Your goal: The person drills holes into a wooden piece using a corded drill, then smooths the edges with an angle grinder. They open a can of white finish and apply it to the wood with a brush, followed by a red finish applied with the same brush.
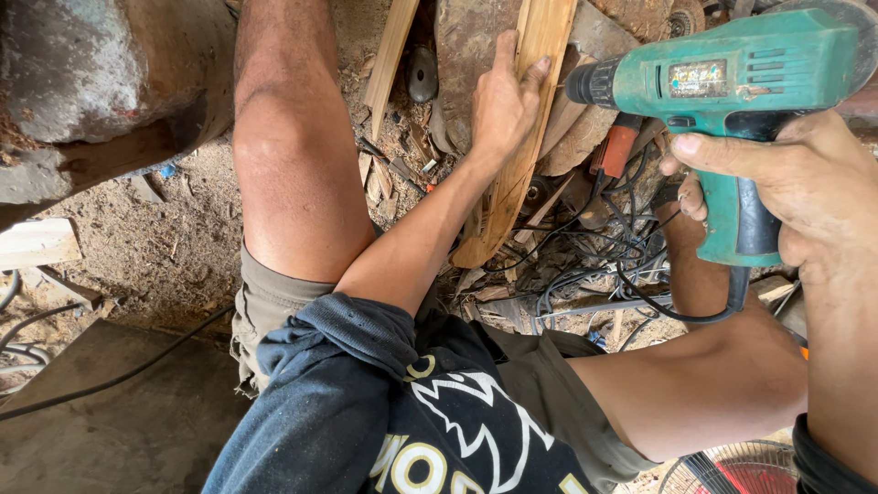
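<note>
My left hand (503, 101) grips a long light wooden slat (526, 119) that runs from the top of the view down between my knees. My right hand (796, 183) is closed around the handle of a green electric drill (732, 82), held at the upper right with its black chuck pointing left toward the slat. The chuck tip sits just to the right of the slat, a small gap apart. A black cord hangs from the drill's handle down to the floor.
A tangle of black cables (594, 256) lies on the sawdust floor between my legs. Wood scraps and offcuts (393, 55) are piled ahead. A large log (101, 82) sits at upper left, a flat board (119, 421) at lower left, a fan grille (732, 471) at lower right.
</note>
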`<state>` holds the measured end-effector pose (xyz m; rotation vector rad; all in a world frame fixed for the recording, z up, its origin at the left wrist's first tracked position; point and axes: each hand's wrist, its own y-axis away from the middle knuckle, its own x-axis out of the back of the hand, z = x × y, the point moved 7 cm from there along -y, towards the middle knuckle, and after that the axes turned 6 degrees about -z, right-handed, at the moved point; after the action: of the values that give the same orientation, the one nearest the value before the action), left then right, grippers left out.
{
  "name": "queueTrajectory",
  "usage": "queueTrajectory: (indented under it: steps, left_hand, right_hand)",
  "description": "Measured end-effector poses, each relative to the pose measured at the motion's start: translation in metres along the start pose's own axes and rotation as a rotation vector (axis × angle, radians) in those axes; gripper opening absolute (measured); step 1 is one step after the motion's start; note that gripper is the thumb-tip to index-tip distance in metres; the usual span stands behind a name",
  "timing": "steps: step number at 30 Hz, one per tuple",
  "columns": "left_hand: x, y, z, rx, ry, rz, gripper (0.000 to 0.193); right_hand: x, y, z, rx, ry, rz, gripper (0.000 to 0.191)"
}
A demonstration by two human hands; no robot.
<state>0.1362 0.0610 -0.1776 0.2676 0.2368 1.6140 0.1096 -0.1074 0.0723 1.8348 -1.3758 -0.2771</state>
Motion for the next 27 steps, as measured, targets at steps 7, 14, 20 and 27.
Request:
queueTrajectory:
  steps: [7,14,20,27]
  left_hand:
    - [-0.0007,0.0007,-0.0011,0.021,-0.009,-0.011,0.063]
    - [0.0005,0.0012,0.0021,0.027,-0.010,-0.005,0.063]
    - [0.0010,0.0012,0.0035,-0.009,-0.039,0.005,0.062]
    - [0.0011,0.0014,0.0060,-0.056,-0.032,0.022,0.061]
  right_hand:
    - [-0.0015,0.0026,-0.0018,0.013,0.042,0.020,0.028]
    - [-0.0013,-0.0001,0.0013,0.005,0.017,-0.006,0.028]
    - [0.0026,-0.0015,0.0065,-0.001,-0.015,-0.017,0.027]
    - [0.0021,-0.0025,0.0066,-0.004,-0.003,-0.020,0.027]
